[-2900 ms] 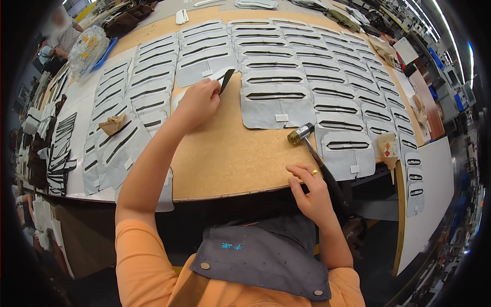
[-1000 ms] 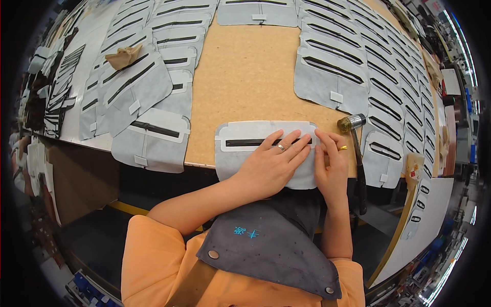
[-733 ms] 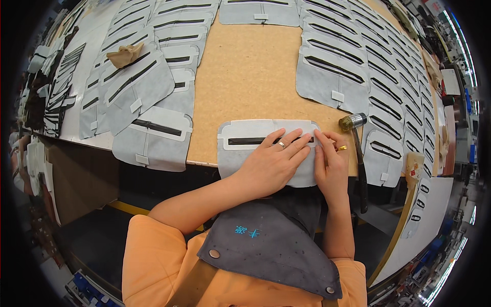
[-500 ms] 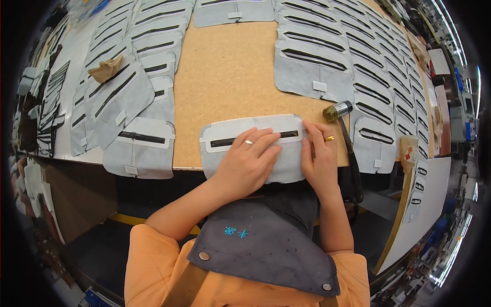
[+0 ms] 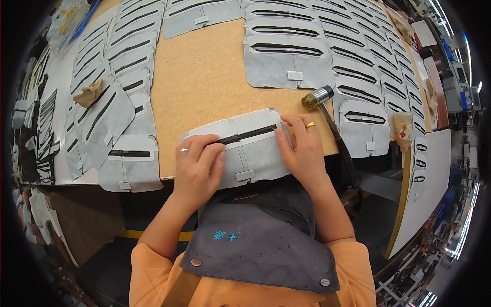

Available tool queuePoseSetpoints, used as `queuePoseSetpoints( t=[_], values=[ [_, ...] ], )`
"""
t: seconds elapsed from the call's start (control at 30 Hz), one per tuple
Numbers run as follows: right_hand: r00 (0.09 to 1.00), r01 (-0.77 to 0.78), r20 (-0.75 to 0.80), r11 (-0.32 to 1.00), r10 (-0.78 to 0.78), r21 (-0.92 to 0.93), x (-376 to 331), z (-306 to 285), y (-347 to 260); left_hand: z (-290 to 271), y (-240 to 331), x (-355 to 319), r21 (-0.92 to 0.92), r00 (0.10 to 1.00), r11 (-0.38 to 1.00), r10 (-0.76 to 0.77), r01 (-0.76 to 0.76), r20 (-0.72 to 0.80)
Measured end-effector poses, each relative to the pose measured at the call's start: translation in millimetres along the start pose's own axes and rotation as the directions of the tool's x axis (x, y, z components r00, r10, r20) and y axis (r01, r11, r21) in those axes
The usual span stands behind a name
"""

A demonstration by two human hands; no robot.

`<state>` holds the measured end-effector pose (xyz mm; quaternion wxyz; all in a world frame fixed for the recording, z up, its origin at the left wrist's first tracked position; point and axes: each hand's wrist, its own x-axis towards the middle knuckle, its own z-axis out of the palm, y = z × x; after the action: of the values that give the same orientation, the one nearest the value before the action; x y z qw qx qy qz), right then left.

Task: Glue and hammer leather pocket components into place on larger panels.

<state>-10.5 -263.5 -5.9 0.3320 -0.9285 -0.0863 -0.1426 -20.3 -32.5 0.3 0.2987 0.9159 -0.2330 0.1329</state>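
A wide worktop (image 5: pixel 199 77) is covered with columns of overlapping grey pieces (image 5: pixel 130 171), each showing a black slot. At the left, a crumpled tan cloth (image 5: pixel 88 93) lies on them. Next, the left hand (image 5: pixel 197 161) rests its curled fingers on the left part of a grey panel (image 5: pixel 258 153), which lies at the worktop's front edge, its lower part reaching over. The right hand (image 5: pixel 304 146), apart from the left, touches the panel's right end, near its black strip (image 5: pixel 253 134). One cannot tell whether the hands pinch it. Further right lies a mallet (image 5: pixel 336 135), its handle passing the edge.
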Motion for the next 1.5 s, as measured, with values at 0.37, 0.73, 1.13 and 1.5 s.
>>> queuePoseSetpoints(
  t=[0.37,0.73,1.13,1.5],
  values=[
    [1.0,0.003,0.018,0.987,0.0,-0.16,8,11,-2,51,25,40,-0.109,0.977,0.98,0.18,-0.167,0.114],
    [0.985,-0.165,-0.027,0.972,0.172,0.165,-7,-3,11,48,24,40,-0.096,0.972,0.982,0.174,-0.16,0.159],
    [0.995,-0.081,-0.038,0.979,0.089,0.186,-8,-8,13,11,11,48,-0.446,0.979,0.872,-0.177,0.201,0.097],
    [0.998,0.015,-0.051,0.993,-0.021,-0.114,-4,-7,5,-44,-34,13,-0.174,0.829,0.824,-0.482,0.539,0.285]
  ],
)
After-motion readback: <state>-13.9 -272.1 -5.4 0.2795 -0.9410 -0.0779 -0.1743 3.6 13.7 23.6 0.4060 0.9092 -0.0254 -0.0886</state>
